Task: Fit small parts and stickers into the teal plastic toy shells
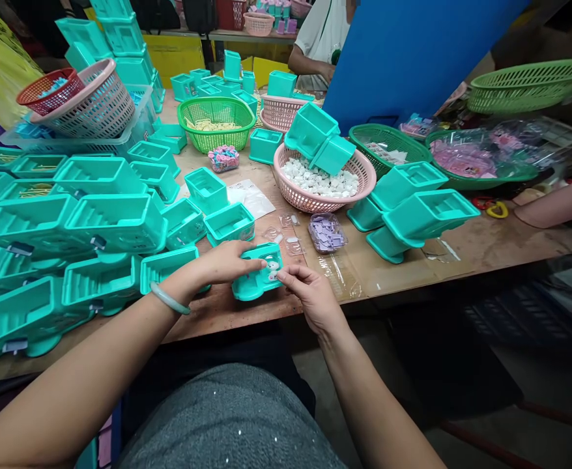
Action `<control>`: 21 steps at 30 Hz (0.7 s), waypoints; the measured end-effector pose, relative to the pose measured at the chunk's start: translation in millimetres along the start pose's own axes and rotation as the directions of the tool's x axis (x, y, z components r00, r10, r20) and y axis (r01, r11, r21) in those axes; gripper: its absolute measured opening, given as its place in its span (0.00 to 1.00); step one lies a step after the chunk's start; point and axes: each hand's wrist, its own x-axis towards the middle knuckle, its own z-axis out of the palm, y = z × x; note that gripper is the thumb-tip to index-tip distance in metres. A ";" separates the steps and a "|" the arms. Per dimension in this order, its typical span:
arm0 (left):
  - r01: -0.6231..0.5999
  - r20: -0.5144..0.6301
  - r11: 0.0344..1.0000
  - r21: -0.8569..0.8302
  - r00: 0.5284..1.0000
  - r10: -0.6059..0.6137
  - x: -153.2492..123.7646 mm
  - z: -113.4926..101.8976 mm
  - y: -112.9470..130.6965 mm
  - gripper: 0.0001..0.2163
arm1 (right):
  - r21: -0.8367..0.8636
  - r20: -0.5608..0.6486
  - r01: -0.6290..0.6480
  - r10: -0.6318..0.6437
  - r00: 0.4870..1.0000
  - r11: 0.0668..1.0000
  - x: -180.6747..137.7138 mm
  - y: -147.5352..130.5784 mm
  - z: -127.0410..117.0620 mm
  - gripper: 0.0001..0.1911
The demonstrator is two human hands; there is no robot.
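Observation:
A teal plastic box (pixel 248 284) lies on the table's front edge with a face turned up, bearing small white figures (pixel 273 266). My left hand (pixel 228 262) is closed on its left side, the thumb stretched across the upper face near the figures. At the box's right edge my right hand (pixel 308 286) pinches thumb and finger together beside the lower white figure; what sits in that pinch is too small to make out. Just beyond are clear plastic pieces (pixel 294 245) and a small tub of purple parts (pixel 327 233).
Teal boxes (pixel 114 221) are stacked densely on the left. A pink basket (pixel 325 200) of white pieces stands ahead, two teal boxes resting in it. More teal boxes (pixel 423 208) stand to the right. A green basket (pixel 217 133) is farther back. Across the table sits a person (pixel 315 45).

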 end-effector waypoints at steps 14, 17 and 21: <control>0.030 -0.001 1.000 0.001 1.000 -0.030 0.4 0.5 0.3 0.31 | -0.036 -0.010 0.022 -0.023 1.000 0.999 0.5 3.2 0.2 0.16; 0.024 0.002 1.000 0.011 1.000 -0.024 0.7 0.7 0.2 0.31 | -0.039 -0.016 0.024 -0.025 1.000 0.999 0.1 2.4 1.2 0.17; 0.023 0.006 1.000 0.020 1.000 -0.023 1.2 0.2 -0.4 0.32 | -0.021 -0.027 0.005 -0.006 1.000 1.000 -0.4 0.9 2.8 0.19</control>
